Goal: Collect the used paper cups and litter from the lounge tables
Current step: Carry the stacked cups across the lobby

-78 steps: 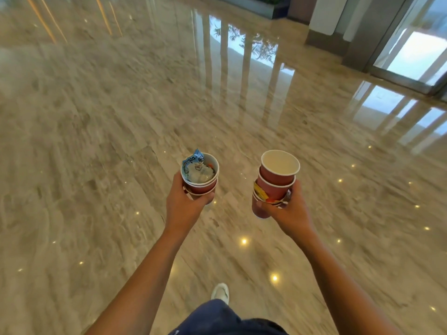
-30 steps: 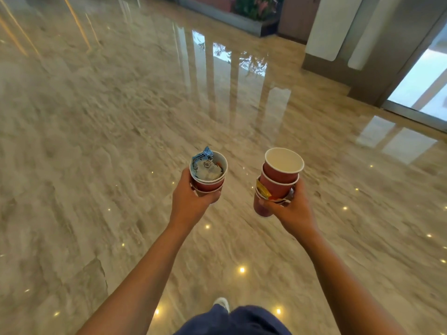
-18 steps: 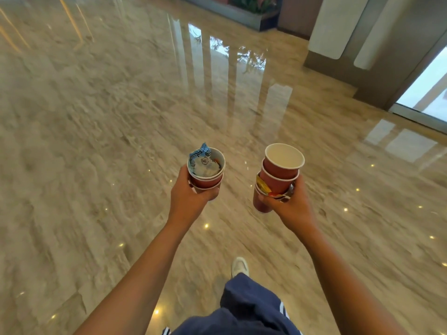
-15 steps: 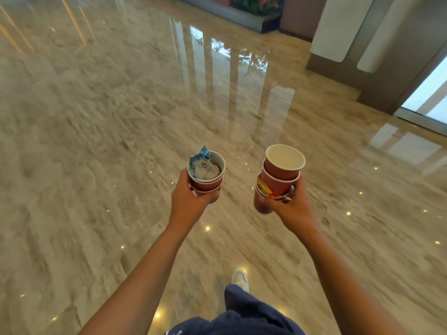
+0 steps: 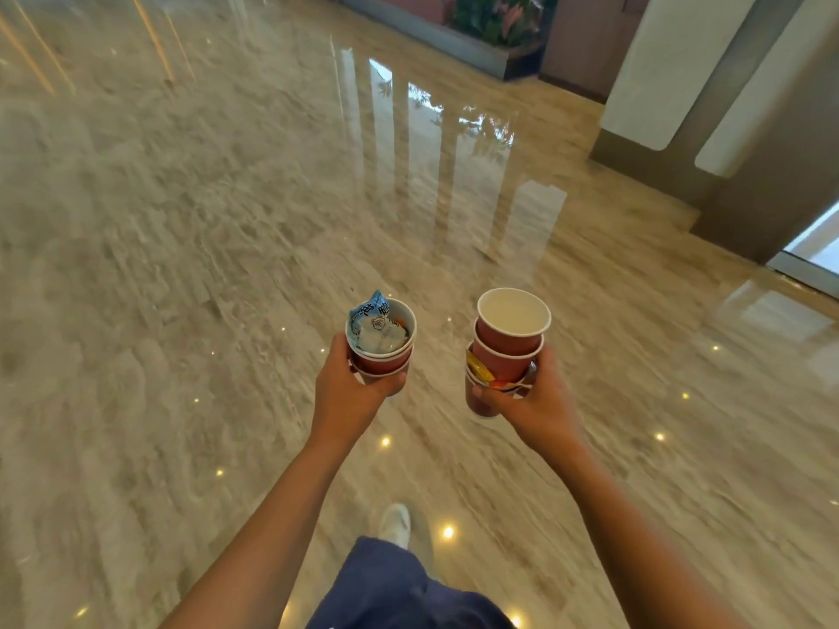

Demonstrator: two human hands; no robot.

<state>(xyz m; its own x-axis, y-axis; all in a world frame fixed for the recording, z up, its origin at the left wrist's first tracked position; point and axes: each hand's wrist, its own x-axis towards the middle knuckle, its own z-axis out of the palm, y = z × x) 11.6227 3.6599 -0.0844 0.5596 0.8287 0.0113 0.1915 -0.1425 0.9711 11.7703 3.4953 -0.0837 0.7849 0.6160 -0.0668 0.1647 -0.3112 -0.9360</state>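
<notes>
My left hand [image 5: 347,392] grips a short stack of red paper cups [image 5: 386,358] held out in front of me. The top cup is stuffed with litter, a blue-and-white wrapper [image 5: 370,313] poking over its rim. My right hand [image 5: 531,401] grips a taller stack of red paper cups [image 5: 508,342]; its top cup is empty and white inside. A yellow-and-orange wrapper [image 5: 481,372] is pinned between that stack and my fingers. Both stacks are upright, side by side.
Glossy beige marble floor [image 5: 227,220] stretches ahead. A raised planter with green plants [image 5: 490,25] stands at the far end. A wall with white panels [image 5: 681,84] rises at the right, a bright doorway [image 5: 817,247] beside it. My foot in a white shoe [image 5: 395,522] is below.
I have walked forward across the floor; the planter and right wall have come nearer. Both hands keep the same hold on their cup stacks.
</notes>
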